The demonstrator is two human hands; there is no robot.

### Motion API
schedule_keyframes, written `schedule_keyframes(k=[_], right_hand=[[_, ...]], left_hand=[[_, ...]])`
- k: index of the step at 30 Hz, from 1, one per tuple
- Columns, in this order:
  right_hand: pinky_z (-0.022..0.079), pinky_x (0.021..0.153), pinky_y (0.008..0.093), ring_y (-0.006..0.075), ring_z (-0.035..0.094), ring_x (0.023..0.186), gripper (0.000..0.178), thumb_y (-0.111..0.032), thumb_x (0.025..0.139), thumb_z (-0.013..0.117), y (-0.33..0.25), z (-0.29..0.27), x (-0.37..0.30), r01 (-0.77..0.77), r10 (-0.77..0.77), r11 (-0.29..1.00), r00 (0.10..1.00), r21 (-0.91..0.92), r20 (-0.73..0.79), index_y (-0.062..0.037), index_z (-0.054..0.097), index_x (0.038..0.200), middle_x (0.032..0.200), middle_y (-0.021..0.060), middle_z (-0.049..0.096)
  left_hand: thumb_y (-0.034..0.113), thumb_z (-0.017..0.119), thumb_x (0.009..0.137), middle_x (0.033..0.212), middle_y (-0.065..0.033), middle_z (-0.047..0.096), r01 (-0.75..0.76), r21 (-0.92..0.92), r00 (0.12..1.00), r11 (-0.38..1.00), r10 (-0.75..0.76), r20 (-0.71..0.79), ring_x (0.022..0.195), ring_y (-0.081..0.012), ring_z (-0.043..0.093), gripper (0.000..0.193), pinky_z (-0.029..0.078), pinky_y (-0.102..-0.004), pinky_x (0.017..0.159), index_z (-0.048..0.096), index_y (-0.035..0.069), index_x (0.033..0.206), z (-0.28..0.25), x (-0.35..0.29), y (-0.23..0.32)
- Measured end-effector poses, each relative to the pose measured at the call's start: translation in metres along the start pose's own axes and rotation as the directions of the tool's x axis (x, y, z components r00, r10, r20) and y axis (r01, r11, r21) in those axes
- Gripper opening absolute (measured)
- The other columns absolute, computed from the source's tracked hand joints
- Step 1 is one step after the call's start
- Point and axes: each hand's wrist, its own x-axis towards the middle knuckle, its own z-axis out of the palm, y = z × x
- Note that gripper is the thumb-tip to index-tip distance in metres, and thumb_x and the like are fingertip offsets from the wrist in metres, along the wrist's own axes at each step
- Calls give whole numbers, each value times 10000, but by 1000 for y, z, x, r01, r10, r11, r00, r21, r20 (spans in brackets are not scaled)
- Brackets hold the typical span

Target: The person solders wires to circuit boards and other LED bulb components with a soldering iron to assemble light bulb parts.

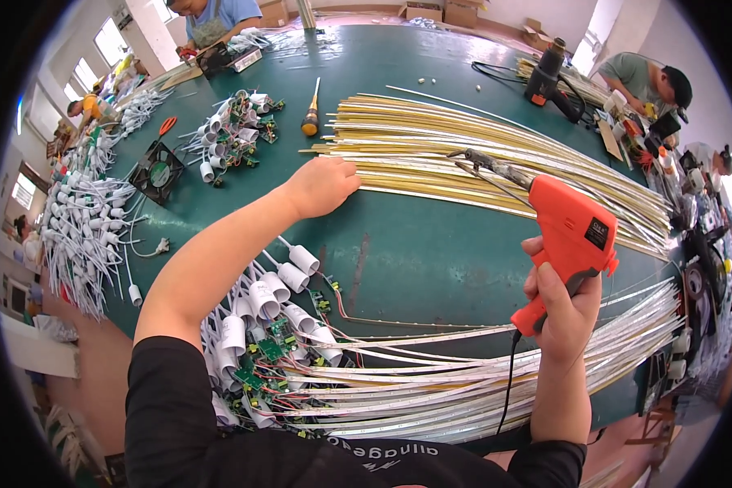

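My right hand [563,305] is wrapped round the handle of a red soldering gun [573,220]. Its metal nozzle points left, over a spread bundle of thin white and yellow LED strips [464,159]. At the left end of that bundle, my left hand [324,185] is closed over the strip ends; its fingertips are partly hidden. Nearer to me lies a heap of white lamp sockets [264,301] with small green circuit boards [270,350]. Red and white wires run from there to a second bundle of strips [480,378], below the gun.
Left of the strips are a screwdriver [311,114], more sockets with boards [234,130], a black fan [158,172] and orange-handled scissors [167,125]. White corded sockets [89,228] pile up at the far left. A heat gun [546,75] stands at the back right. Other people work around the green table [415,244].
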Motion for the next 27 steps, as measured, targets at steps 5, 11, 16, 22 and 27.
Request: schedule_keyframes(k=[5,11,16,22,27], right_hand=[[499,642,238,90,578,723,417,-37,839,611,-2,-1,-1,-47,47,999,999,-9,2,8,482,1233,1053,128,640],[500,651,237,84,571,730,384,-36,836,614,-4,-1,-1,-24,24,1000,1000,0,-15,9,505,1201,1048,117,648],[501,648,238,84,571,731,391,-42,836,621,-7,-7,1,-4,4,1000,1000,-19,-2,6,501,1206,1053,117,648],[502,644,237,94,583,729,415,-48,836,628,-3,-5,-1,-2,2,1000,1000,-11,-3,9,488,1223,1057,129,647],[504,641,236,97,591,727,424,-43,836,623,-1,-1,-1,28,-28,1000,1000,5,-9,11,479,1231,1060,144,644]], left_hand=[[107,580,746,826,-91,593,8,168,988,986,-33,149,825,-262,610,62,504,-373,737,594,69,793,2,9,9],[74,537,805,876,-112,581,201,-32,974,979,-196,112,829,-318,595,63,497,-407,752,588,52,835,-6,8,2],[133,515,892,931,-133,570,233,-410,972,882,-205,113,832,-383,576,79,479,-439,712,535,56,893,-38,-11,38],[64,590,882,855,-13,615,689,-678,724,257,-212,656,738,-82,601,115,504,-251,633,583,35,993,-41,-25,42],[58,599,881,822,-43,619,759,-646,608,-83,-265,748,708,-94,596,71,511,-232,632,615,7,928,-35,-36,27]])
